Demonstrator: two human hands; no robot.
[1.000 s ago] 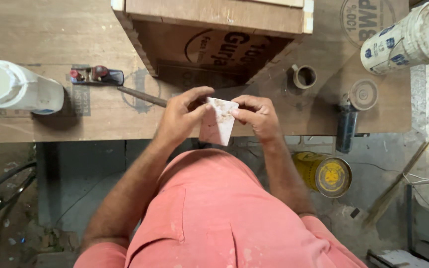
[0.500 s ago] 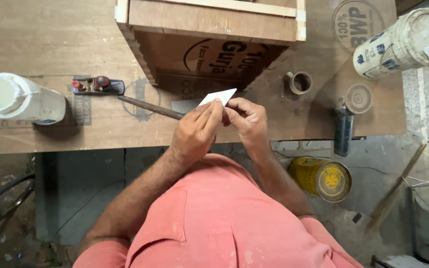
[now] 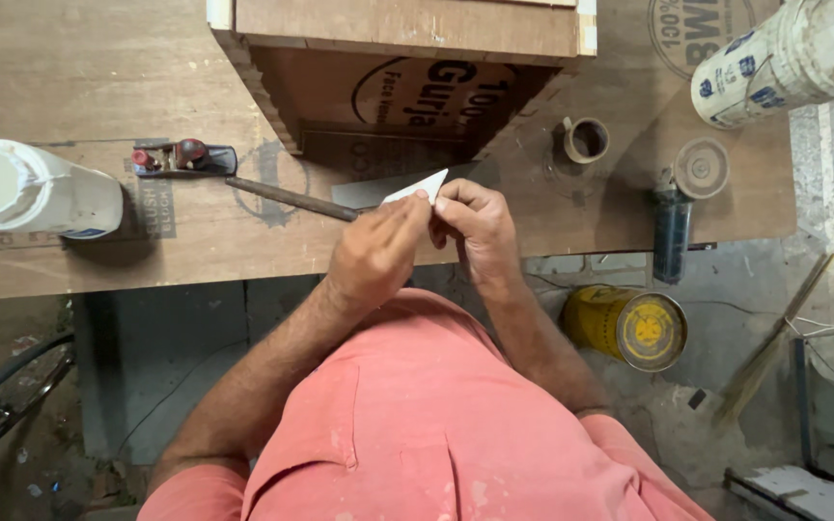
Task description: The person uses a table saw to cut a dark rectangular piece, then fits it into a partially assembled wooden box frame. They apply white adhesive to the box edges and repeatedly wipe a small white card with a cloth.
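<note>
1. Together, near the middle of the frame, we see the left hand [image 3: 375, 253] and the right hand [image 3: 475, 227] meeting over the near edge of a plywood workbench [image 3: 69, 77]
2. Both hands have their fingers closed in a pinch on a small white folded piece [image 3: 419, 186], whose pointed tip sticks out toward the upper right, just above the fingertips
3. Just left of the hands we find a thin dark metal rod [image 3: 291, 199] lying flat on the bench, one end hidden behind the left hand
4. Further left sits a small hand plane [image 3: 181, 157], and at the far left edge a white plastic jar [image 3: 36, 191] lies on its side
5. Above the hands stands an open wooden box [image 3: 407, 39], its hollow facing us
6. To the right we note a small ring-shaped cap [image 3: 586, 140], a round lid [image 3: 702, 168] and a dark cylinder [image 3: 671, 232] near the bench edge
7. Lower right, on the floor, rests a yellow tin [image 3: 629, 328]; a large white bucket [image 3: 784, 58] fills the upper right corner
</note>
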